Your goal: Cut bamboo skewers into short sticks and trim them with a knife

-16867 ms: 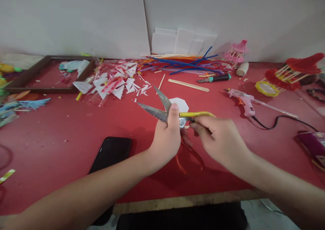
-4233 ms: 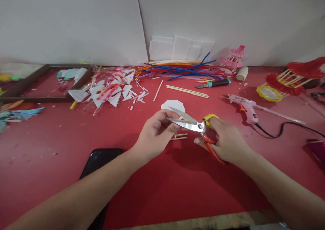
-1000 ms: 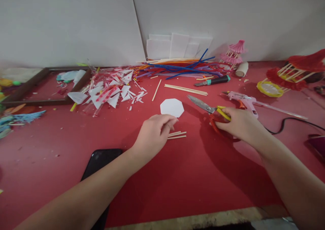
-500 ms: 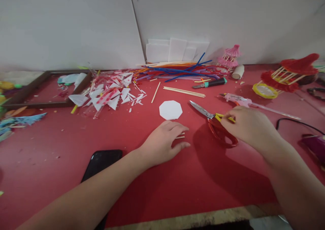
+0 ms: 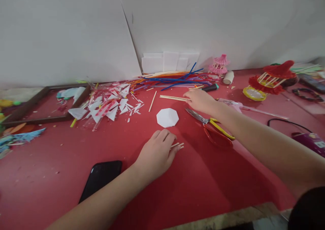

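On the near side of the red bench (image 5: pixel 152 203), short wooden sticks (image 5: pixel 181 144) are partly covered by the left hand (image 5: pixel 155 153), fingers curled; whether they are gripped cannot be told. Past the white octagonal card (image 5: pixel 167 117), longer wooden sticks (image 5: pixel 172 97) are laid left-to-right, right ends overlapped by the nearer right hand (image 5: pixel 200 100), fingers bent, grip uncertain.

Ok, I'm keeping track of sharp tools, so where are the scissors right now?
In the head view, the scissors lie on the red table right of centre, right of the white octagon and just below the right hand in the picture.
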Motion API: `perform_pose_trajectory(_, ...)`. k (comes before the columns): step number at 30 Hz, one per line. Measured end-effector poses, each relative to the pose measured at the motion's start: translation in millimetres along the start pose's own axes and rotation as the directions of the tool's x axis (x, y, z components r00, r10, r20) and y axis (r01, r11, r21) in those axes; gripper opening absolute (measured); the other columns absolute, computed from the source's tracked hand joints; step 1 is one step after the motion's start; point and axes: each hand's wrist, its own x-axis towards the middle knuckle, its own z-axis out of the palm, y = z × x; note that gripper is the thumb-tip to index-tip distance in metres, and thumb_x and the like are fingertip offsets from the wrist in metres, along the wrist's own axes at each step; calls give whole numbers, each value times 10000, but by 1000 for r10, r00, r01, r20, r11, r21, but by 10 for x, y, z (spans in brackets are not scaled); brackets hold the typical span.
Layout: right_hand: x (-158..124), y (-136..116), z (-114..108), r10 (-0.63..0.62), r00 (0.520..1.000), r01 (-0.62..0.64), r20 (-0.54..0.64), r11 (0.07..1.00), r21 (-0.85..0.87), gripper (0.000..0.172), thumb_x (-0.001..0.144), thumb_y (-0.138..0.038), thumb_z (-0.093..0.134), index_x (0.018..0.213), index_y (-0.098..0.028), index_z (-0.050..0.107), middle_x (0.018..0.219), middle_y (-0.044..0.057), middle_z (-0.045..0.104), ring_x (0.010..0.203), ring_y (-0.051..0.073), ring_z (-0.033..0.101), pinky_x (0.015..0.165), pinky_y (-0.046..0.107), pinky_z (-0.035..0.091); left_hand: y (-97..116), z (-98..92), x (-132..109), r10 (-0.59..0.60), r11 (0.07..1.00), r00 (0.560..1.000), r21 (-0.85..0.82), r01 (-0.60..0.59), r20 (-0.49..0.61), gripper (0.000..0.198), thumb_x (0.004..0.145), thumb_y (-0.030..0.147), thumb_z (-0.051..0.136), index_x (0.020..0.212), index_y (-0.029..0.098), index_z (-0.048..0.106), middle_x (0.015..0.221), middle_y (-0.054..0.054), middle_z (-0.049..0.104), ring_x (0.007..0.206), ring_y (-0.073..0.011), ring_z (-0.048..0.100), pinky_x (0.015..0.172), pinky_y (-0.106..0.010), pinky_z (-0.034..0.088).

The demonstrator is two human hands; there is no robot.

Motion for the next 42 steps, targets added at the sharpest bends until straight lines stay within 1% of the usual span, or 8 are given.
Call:
perform_pose_trajectory(11, 637, 13, 24, 81, 936, -65, 342, 996, -57, 309, 914, -348, 558, 1183, -196, 571, 1211, 78, 580, 1020, 204, 596, 850, 402, 517, -101, 29, 46, 18, 989, 999, -149, -11, 41, 169, 929, 322, 467, 908, 180, 558, 916, -72, 602, 817, -215, 570, 715, -348, 480)
perform_pose_trajectory(16, 631, -4, 3, 107, 923, -102, 371, 994, -32, 322, 915, -352, 557, 1192, -187, 565, 1213, 80, 579, 1017, 207, 597, 848, 409, 519, 9, -270, -9, -20, 958, 998, -288, 3, -56, 188, 926, 351, 494, 1020, 208, 573, 1038, -66, 619, 907, -198, 597, 781, -320, 483)
perform_pose_trajectory(21, 501, -14, -25, 110, 983, -123, 149, 989, 80, 244, 888, -294, 592, 1076, -139, 609, 1087, 108, 636, 981, 228, 611, 839, 379, 498, 26, -677, 3, -114, 975, 987, -203, 90, -113, 261, 915, 457, 470, 1009, 247, 593, 1003, -36, 670, 860, -201, 630, 735, -315, 491)
perform_pose_trajectory(25, 269, -83, -101, 166, 965, -106, -201, 954, 280, 210, 933, -249, 458, 1110, -163, 533, 1057, 105, 643, 924, 199, 616, 783, 325, 477, -312, -591, 265, 55, 998, 998, -11, -55, -5, 386, 857, 419, 565, 1161, 183, 587, 1189, -116, 641, 1101, -288, 583, 960, -433, 423)
perform_pose_trajectory(28, 10, -169, -169, 375, 857, 52, -353, 620, 783, 170, 889, -276, 501, 1048, -221, 515, 851, 6, 617, 607, 116, 566, 562, 264, 466, -654, -358, 517, 202, 978, 979, -54, -200, 37, 447, 849, 350, 579, 1265, 193, 534, 1300, -112, 592, 1222, -260, 516, 1055, -424, 355)
perform_pose_trajectory(32, -391, -272, -174, 450, 891, 106, -51, -98, 990, 219, 710, -279, 709, 873, -241, 569, 696, -67, 560, 479, 65, 469, 453, 215, 426, -910, -126, 785, 278, 960, 961, -33, -278, 6, 429, 834, 287, 595, 1248, 181, 558, 1379, -116, 539, 1271, -231, 484, 1093, -401, 325)
perform_pose_trajectory(37, -777, -404, 8, 458, 887, 57, 60, -237, 970, 229, 703, -342, 731, 760, -212, 551, 685, -54, 599, 487, 52, 508, 468, 190, 463, -883, -117, 984, 222, 975, 971, 8, -222, -87, 385, 844, 327, 604, 1201, 183, 598, 1398, -101, 523, 1299, -226, 452, 1100, -385, 316)
perform_pose_trajectory(42, -970, -482, 171, 470, 875, 22, 116, -278, 960, 290, 717, -393, 723, 764, -231, 486, 662, -43, 653, 459, 90, 556, 435, 221, 479, -991, -297, 1023, -47, 998, 952, 23, 56, -303, 328, 920, 381, 479, 748, 175, 668, 1204, -99, 622, 1148, -254, 536, 1040, -441, 354)
